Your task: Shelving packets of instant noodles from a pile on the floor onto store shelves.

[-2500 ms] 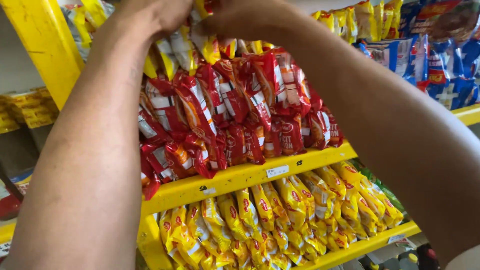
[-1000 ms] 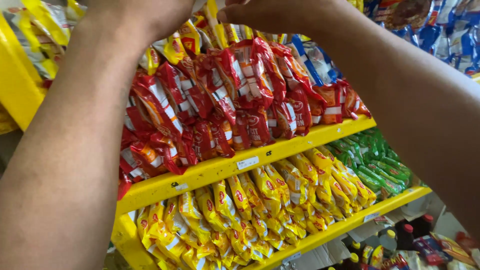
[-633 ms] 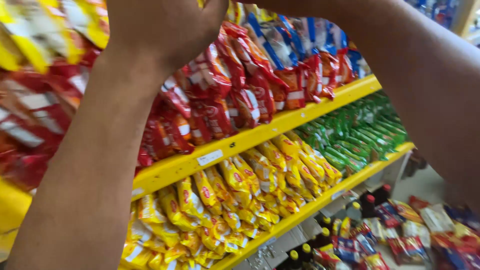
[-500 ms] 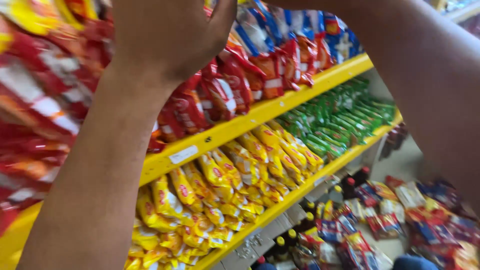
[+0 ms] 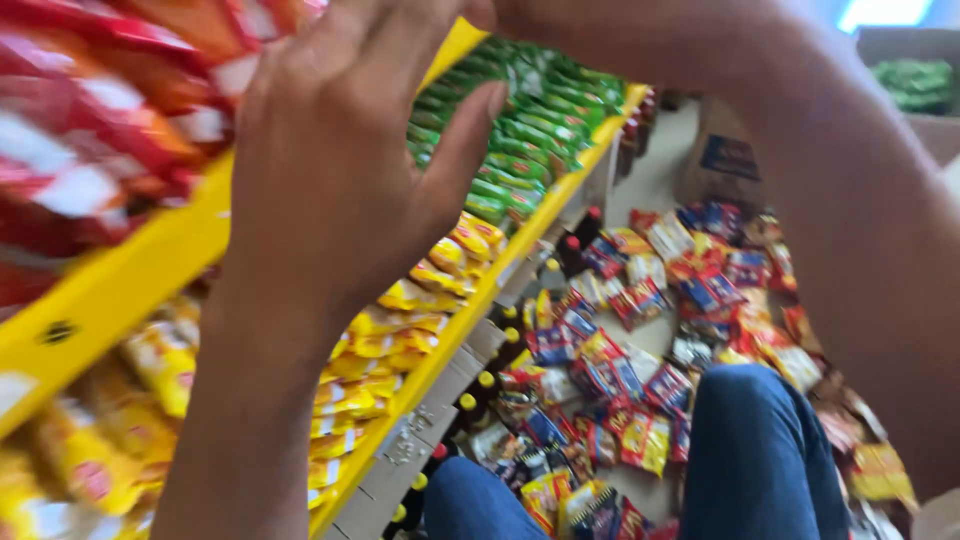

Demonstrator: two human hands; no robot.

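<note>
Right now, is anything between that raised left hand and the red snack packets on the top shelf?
Nothing visible. The left hand is raised right in front of the red packets above the yellow shelf edge; whether its fingers actually touch them is hidden.

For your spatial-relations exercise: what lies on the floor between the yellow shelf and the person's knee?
In the head view, dark bottles with coloured caps by the shelf, then loose snack packets before the knee.

A: red snack packets (image 5: 90,130) blurry up top, yellow packets (image 5: 400,330) one shelf lower

B: yep, green packets (image 5: 520,130) further along, plus mixed red-blue packets (image 5: 640,340) scattered on the floor
</note>
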